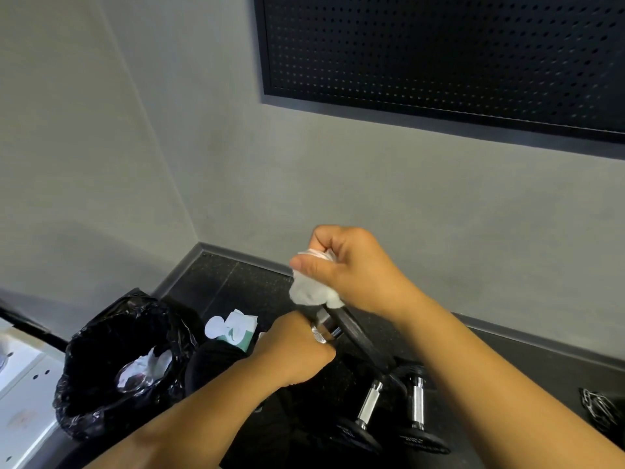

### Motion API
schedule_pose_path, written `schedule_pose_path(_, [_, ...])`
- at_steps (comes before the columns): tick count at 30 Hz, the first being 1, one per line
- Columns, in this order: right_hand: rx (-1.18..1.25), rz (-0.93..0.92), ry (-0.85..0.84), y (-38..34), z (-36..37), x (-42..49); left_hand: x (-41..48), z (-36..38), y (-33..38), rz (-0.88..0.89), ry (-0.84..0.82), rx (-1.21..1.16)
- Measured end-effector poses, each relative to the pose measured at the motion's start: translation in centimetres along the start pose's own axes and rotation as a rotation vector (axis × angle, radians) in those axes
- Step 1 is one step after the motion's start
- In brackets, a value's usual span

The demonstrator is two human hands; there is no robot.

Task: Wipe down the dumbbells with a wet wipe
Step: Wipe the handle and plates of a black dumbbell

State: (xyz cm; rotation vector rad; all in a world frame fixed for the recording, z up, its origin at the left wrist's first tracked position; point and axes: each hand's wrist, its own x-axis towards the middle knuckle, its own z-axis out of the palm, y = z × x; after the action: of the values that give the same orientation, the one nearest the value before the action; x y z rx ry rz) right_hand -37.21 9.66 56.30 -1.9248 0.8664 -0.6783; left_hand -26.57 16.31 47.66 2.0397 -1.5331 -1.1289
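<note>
My left hand [293, 350] grips the knurled metal handle of a dumbbell [358, 336] and holds it up off the floor, tilted. My right hand [348, 269] holds a crumpled white wet wipe [311, 291] against the upper edge of the dumbbell's black weight plate. Two more dumbbells [370, 407] [418, 406] with chrome handles and black plates lie on the black floor below my right forearm. A green pack of wet wipes [236, 328], its round lid flipped open, lies on the floor left of my left hand.
A bin lined with a black bag [111, 363] stands at the left, with used white wipes inside. A white unit [20, 384] is at the far left edge. Grey walls meet in the corner ahead; a black perforated panel [439, 49] hangs above. A dark tangled object [598, 411] lies at the right.
</note>
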Motion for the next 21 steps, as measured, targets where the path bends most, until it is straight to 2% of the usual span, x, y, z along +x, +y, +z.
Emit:
schedule_pose_path(6, [0.042, 0.137, 0.07, 3.8, 0.9, 4.0, -0.4, 0.0, -0.1, 0.043, -0.013, 0.055])
schedule_pose_path(12, [-0.291, 0.322, 0.096, 9.9, 0.7, 3.3, 0.0, -0.2, 0.0, 0.065, 0.021, 0.082])
schedule_pose_path(17, [-0.51, 0.456, 0.008, 12.9, -0.3, 0.5, 0.2, -0.4, -0.5, 0.064, 0.016, 0.092])
schedule_pose_path(19, [-0.547, 0.452, 0.092, 12.7, -1.0, 0.1, 0.4, -0.5, -0.7, 0.057, 0.012, 0.089])
schedule_pose_path(21, [-0.495, 0.371, 0.255, 11.2, -1.5, 0.0, 0.7, -0.4, -0.9, 0.052, 0.018, 0.107])
